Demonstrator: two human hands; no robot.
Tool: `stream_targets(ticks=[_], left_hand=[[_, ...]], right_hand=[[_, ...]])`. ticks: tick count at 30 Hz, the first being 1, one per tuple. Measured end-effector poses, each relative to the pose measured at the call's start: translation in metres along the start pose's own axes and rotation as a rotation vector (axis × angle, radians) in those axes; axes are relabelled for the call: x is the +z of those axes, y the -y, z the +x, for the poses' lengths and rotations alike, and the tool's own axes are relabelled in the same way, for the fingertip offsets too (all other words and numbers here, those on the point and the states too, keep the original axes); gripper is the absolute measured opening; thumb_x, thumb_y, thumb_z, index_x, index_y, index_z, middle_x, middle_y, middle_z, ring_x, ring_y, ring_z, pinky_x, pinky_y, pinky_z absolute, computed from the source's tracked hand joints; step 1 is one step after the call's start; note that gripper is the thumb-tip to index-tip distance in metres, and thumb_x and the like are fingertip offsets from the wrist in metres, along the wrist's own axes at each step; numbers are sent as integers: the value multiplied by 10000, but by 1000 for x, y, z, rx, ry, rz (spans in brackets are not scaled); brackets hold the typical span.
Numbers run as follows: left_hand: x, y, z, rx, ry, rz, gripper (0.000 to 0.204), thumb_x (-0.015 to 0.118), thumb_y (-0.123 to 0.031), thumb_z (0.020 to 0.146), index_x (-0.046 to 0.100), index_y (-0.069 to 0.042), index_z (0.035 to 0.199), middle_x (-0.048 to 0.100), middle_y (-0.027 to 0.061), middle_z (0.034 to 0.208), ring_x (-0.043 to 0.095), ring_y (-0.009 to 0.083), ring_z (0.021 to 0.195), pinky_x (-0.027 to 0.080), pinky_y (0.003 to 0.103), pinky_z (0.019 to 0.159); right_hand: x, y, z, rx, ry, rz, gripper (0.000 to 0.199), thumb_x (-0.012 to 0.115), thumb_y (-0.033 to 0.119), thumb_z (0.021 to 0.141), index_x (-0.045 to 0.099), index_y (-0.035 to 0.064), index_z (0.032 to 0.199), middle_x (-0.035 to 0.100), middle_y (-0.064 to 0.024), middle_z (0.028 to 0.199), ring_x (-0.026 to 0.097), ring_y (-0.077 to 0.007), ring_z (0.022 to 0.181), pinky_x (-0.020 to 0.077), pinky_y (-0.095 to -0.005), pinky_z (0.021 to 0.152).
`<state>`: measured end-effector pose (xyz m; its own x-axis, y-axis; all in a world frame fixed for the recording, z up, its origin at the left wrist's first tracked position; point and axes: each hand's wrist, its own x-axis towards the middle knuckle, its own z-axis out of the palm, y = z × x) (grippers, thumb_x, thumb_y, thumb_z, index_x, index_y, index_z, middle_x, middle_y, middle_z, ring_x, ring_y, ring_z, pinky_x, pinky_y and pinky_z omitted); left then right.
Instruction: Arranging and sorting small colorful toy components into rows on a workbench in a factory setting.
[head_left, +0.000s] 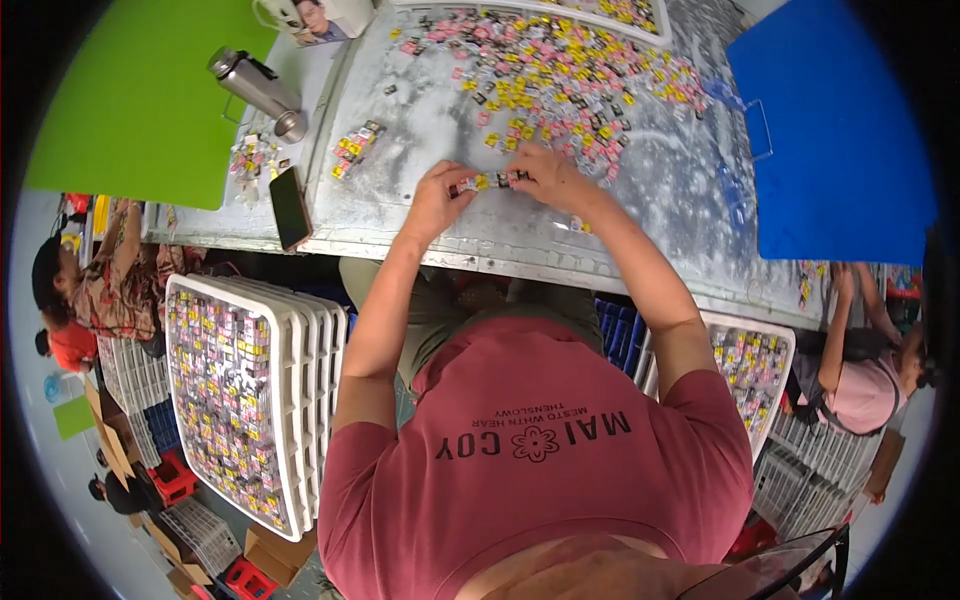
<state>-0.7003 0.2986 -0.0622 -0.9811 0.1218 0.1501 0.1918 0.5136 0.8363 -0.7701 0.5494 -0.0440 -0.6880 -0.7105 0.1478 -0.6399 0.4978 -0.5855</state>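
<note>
Both forearms reaching toward twelve o'clock, elbows bent. Left hand (437, 198) and right hand (546, 176) close together, fingers curled inward, fingertips pinching, knuckles up.

small pieces (560, 75) are yellow, pink and black; table (440, 130) grey speckled; boards green (140, 100) and blue (840, 130).

Far left a metal flask (256, 88) lies beside a green board (140, 100), a dark phone (290, 207) nearer, a blue board (835, 130) far right
</note>
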Motion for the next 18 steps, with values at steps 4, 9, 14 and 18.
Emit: stream_targets(ticks=[4,9,14,18], left_hand=[[0,-47,4,82,39,-6,306,802,-3,786,750,-13,1088,664,91,983,647,200,766,555,314,723],[46,-75,-2,71,288,-64,311,783,-35,820,748,-30,1129,667,101,995,682,228,851,562,335,782],[91,-77,-13,139,350,-108,315,790,-27,800,744,-31,1112,655,129,1038,694,258,855,575,361,801],[105,-73,-16,257,304,53,330,780,-8,784,736,-32,1110,637,135,1046,677,303,921,563,405,843]], right_hand=[[-45,17,-21,97,74,57,253,745,133,876,717,39,1109,602,-109,1051,615,-288,998,503,-373,844],[-71,22,-99,201,79,54,199,751,112,877,734,32,1059,611,-103,963,619,-280,938,508,-381,803],[-62,23,-152,370,34,113,186,763,78,865,745,27,1043,631,-109,970,649,-283,897,527,-384,784],[-51,17,-161,432,-6,118,226,778,90,847,751,12,1058,639,-151,1013,671,-331,895,536,-416,809]])
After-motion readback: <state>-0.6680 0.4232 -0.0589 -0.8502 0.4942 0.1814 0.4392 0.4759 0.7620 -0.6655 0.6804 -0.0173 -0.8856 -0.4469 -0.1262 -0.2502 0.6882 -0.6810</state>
